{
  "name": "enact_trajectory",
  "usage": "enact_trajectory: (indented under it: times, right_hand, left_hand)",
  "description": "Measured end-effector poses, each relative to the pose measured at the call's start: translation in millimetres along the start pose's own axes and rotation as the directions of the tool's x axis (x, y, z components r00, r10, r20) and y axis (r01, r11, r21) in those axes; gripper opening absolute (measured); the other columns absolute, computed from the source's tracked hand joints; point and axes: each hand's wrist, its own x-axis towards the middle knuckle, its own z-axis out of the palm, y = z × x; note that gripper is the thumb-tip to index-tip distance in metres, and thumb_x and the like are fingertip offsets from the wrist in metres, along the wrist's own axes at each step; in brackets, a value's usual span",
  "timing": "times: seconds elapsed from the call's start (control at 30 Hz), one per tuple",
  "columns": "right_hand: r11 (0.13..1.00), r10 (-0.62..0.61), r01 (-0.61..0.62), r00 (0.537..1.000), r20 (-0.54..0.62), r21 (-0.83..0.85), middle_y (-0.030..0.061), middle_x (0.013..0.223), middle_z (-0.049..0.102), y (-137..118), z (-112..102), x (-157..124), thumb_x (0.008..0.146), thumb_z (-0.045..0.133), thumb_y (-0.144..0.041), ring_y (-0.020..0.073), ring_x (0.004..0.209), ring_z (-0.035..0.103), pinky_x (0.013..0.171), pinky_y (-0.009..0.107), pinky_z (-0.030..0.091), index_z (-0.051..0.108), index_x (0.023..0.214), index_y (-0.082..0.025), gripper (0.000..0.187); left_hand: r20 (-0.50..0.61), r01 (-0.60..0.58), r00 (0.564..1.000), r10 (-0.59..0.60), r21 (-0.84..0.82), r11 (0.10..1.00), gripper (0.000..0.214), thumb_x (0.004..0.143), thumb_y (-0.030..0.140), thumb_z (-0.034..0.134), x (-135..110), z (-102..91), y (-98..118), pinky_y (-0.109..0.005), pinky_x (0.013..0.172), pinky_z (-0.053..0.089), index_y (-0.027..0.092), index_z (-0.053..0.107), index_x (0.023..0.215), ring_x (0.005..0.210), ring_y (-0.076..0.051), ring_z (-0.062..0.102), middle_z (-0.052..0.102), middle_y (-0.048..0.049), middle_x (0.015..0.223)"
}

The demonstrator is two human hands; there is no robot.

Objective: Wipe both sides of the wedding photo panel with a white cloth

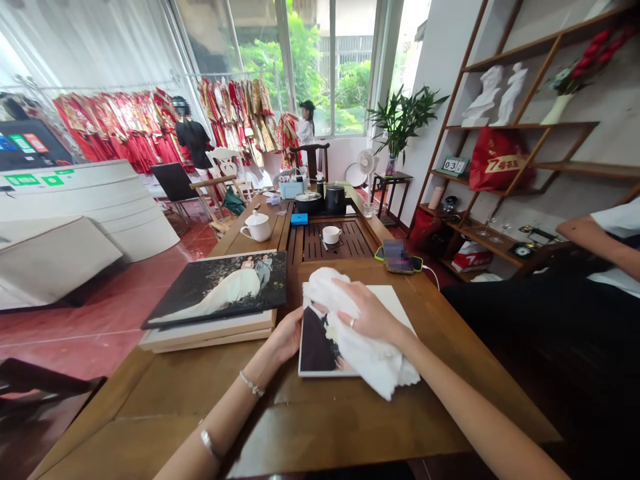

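Observation:
A white-edged photo panel [317, 343] lies flat on the wooden table before me, its picture showing a dark suit and pale flowers. My left hand [289, 335] grips the panel's left edge, with some fingertips hidden. Over the upper and right part of the picture, my right hand [370, 310] presses a bunched white cloth [383, 363], which hangs past the panel's lower edge. To the left, a dark wedding photo panel [215, 288] rests on top of several pale panels [210, 339].
Beyond the panels stand a lidded white teapot [257, 227], a white cup [331, 234] on a slatted tea tray [313, 250] and a blue box [299, 219]. A phone [400, 257] with a cable lies at right. A seated person's arm [605, 233] shows beside the table.

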Motion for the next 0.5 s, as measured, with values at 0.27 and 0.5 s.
enact_trajectory:
  times: [0.27,0.5]
  right_hand:
    - [0.954,-0.279,0.248,0.942,0.189,0.169,0.0068,0.126,0.056,-38,1,-23,0.078,0.066,-0.031,0.0234,0.117,0.046,0.106,0.04,0.033,0.048,0.133,-0.023,0.059]
    - [0.998,-0.028,0.032,0.997,0.078,-0.054,0.0071,0.125,0.057,-28,-10,-24,0.083,0.055,-0.025,0.0242,0.116,0.046,0.101,0.04,0.039,0.046,0.134,-0.022,0.052]
  left_hand:
    - [0.145,-0.004,0.989,0.033,-0.195,0.981,0.038,0.091,0.017,0.04,4,-7.0,2,-0.037,0.098,0.045,0.007,0.056,0.124,0.102,-0.025,0.067,0.074,-0.0121,0.105]
    - [0.13,0.022,0.992,0.007,-0.22,0.975,0.035,0.095,0.024,0.038,7,-17.6,-1,-0.036,0.088,0.052,0.008,0.058,0.12,0.085,-0.023,0.072,0.075,-0.0123,0.094]
